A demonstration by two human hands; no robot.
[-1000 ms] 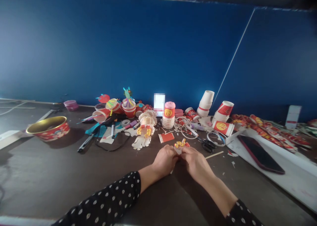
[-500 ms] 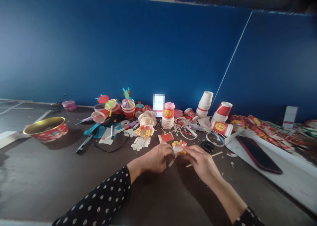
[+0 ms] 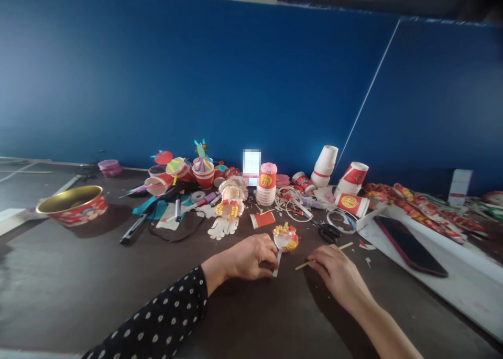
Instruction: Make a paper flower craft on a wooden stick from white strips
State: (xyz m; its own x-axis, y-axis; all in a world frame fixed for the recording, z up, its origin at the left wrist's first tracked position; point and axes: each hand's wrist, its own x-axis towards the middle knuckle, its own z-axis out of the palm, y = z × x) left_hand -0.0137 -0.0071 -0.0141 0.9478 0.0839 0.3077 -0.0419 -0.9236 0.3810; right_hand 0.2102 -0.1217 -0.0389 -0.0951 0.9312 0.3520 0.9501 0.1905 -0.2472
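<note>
My left hand (image 3: 253, 257) is closed, its fingertips pinching the white strip of a small paper-cup cutout (image 3: 286, 238) with curled red and yellow edges. The cutout's pale middle faces up, just beyond the fingers. To the right, my right hand (image 3: 334, 270) has its fingers closed over a thin wooden stick (image 3: 346, 246) lying on the dark table. Both ends of the stick show on either side of the fingers. A red and white paper piece (image 3: 263, 219) lies beyond my left hand. Black-handled scissors (image 3: 329, 232) rest beyond my right hand.
A white tray (image 3: 463, 291) with a phone (image 3: 411, 245) stands at the right. A red tin with a gold inside (image 3: 74, 206) is at the left. Cut paper cups (image 3: 268, 183), markers (image 3: 135, 228) and scraps line the back below the blue partition (image 3: 196, 76).
My right hand has let go of the paper cutout and moved right and down onto the wooden stick. The left hand keeps the cutout, whose white strip now shows more.
</note>
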